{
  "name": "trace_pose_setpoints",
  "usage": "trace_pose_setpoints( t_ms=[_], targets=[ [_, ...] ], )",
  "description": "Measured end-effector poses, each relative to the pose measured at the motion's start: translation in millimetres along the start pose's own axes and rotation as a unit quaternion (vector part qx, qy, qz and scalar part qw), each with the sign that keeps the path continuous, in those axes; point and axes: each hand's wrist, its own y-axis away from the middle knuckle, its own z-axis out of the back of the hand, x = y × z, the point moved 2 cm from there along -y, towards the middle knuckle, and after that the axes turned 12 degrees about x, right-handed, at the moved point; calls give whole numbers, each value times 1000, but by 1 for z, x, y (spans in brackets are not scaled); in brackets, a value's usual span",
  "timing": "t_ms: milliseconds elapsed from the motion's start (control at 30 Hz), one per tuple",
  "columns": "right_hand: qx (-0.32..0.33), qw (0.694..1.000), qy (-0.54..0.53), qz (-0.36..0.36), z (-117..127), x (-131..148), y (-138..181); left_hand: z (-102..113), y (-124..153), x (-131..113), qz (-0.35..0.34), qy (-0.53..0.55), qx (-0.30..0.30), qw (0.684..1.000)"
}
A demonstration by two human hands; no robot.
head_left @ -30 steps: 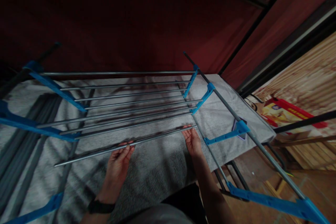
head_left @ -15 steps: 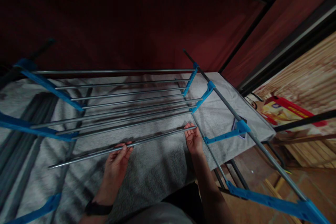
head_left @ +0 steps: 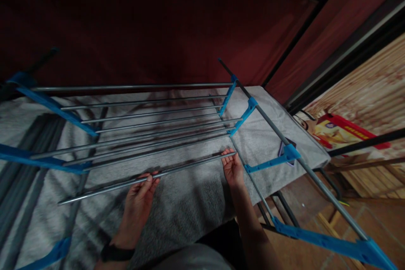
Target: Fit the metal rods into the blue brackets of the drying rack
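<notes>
A thin grey metal rod (head_left: 190,164) slants across the middle of the view, apart from the blue brackets. My left hand (head_left: 139,196) is closed on it left of its middle, thumb on top. My right hand (head_left: 233,171) holds it near its right end, palm up with the fingers behind and under the rod. Close to that end is a blue plastic bracket (head_left: 270,162) joined to a long grey pole (head_left: 280,133). Behind, several rods (head_left: 152,135) span between blue brackets on the left and right sides of the rack.
A grey fleecy cloth (head_left: 190,206) covers the surface beneath. Several dark grey tubes (head_left: 34,147) lie at the left. A dark flat object (head_left: 281,148) lies beside the right pole. Beyond the right edge is a red and yellow box (head_left: 344,130). A dark red wall (head_left: 142,25) rises behind.
Both hands keep their hold on the rod, which has hardly moved. The view has shifted slightly, so the rack appears a little further left.
</notes>
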Motion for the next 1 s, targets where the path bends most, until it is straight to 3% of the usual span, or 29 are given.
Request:
trace_pose_setpoints(
  t_ms=[467,767,1000],
  targets=[
    [10,996,84,21,5,-3,-4,-1,2,7,-5,8,-30,1000],
    [-1,990,142,1,-6,-5,0,-5,3,6,4,10,-22,1000],
    [34,981,190,-7,-5,-9,2,-8,5,2,14,24,-21,999]
  ],
)
